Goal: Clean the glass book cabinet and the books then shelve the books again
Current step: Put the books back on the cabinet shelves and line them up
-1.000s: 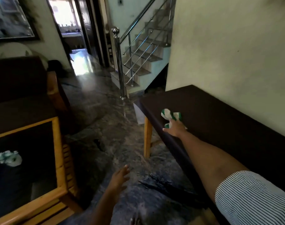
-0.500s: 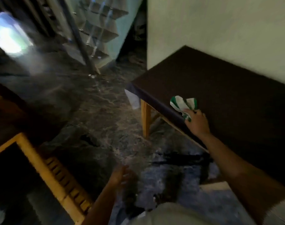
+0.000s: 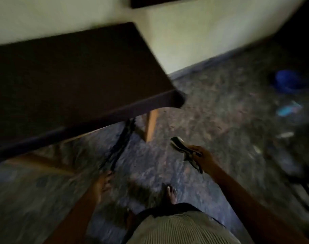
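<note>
Head view, dim and blurred.

- Right hand point(image 3: 202, 154) grips a striped cloth point(image 3: 181, 147), fingers curled round its middle. The cloth is off the dark table point(image 3: 71, 71), in the air over the floor point(image 3: 220, 111), near the table leg point(image 3: 151, 124).
- Left hand point(image 3: 102, 184) hangs low with loose fingers, holding nothing.
- No cabinet or books in sight.

Risks, as I judge them:
- The free ends dangle, so a slack grip could drop the cloth onto the gritty floor and soil it.
- A bare foot point(image 3: 171, 192) is out, with a blue bowl point(image 3: 289, 81) and scattered bits at right: tripping hazard in this light.

Cloth's long axis runs upper left to lower right. One end points toward the table leg, and the other trails below the wrist.
</note>
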A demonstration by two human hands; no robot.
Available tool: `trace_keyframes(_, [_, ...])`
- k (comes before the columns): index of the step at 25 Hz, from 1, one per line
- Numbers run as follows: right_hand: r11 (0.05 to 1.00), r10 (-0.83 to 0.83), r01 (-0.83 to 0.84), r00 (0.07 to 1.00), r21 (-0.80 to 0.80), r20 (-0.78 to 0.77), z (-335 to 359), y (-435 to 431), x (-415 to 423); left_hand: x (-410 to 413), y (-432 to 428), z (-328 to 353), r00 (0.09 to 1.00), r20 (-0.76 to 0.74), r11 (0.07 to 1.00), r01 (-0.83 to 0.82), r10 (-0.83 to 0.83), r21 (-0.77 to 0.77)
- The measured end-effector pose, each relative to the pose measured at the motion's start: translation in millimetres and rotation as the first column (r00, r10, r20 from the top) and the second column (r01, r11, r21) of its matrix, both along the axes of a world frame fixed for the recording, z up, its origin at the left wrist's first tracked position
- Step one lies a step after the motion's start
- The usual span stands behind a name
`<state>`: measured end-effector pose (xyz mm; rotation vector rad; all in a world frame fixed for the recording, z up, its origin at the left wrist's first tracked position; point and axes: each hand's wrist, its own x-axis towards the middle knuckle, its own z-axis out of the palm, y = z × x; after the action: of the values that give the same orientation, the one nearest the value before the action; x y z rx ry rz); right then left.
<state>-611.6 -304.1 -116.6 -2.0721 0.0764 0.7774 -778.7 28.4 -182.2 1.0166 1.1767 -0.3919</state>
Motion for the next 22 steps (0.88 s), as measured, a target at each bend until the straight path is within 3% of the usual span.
trace_keyframes(3, [0.868,-0.472,0.478,0.878,0.134,-0.073,3.9,-83.4,-17.3,91.7,-86.5,10.0,0.960,0.091,0.952,0.275,-0.264,-0.134])
trace_keyframes(6, [0.682,-0.669,0.680,0.729,0.270,-0.147,3.8,-152.7,-26.8,173.6,-239.0,18.0,0.843,0.095,0.815,0.537,-0.530,-0.219])
trace_keyframes(8, [0.645,-0.693,0.704,0.703,0.296,-0.161,9.4,-195.7,-17.6,203.8,-350.9,29.9,0.749,0.158,0.704,0.660,-0.643,-0.263])
trace_keyframes(10, [0.683,-0.654,0.666,0.740,0.300,-0.156,15.9,-236.9,-5.0,224.9,-445.2,36.3,0.704,0.224,0.642,0.708,-0.674,-0.293])
trace_keyframes(12, [0.757,-0.565,0.575,0.815,0.311,-0.130,25.5,-281.6,6.4,245.6,-520.5,41.1,0.704,0.258,0.658,0.710,-0.662,-0.252])
trace_keyframes(14, [0.764,-0.559,0.558,0.823,0.324,-0.100,32.0,-326.1,19.7,270.8,-571.4,43.2,0.688,0.303,0.653,0.724,-0.659,-0.224])
trace_keyframes(16, [0.710,-0.642,0.627,0.764,0.321,-0.070,27.7,-366.5,34.7,303.2,-601.1,37.7,0.654,0.301,0.626,0.755,-0.694,-0.195])
trace_keyframes(19, [0.584,-0.788,0.769,0.614,0.258,-0.043,0.4,-436.4,70.0,373.7,-614.7,2.4,0.703,0.184,0.695,0.710,-0.687,-0.116])
trace_keyframes(22, [0.559,-0.824,0.818,0.566,0.135,-0.020,-24.5,-523.2,136.7,454.8,-628.1,-28.3,0.750,0.093,0.753,0.658,-0.654,-0.008])
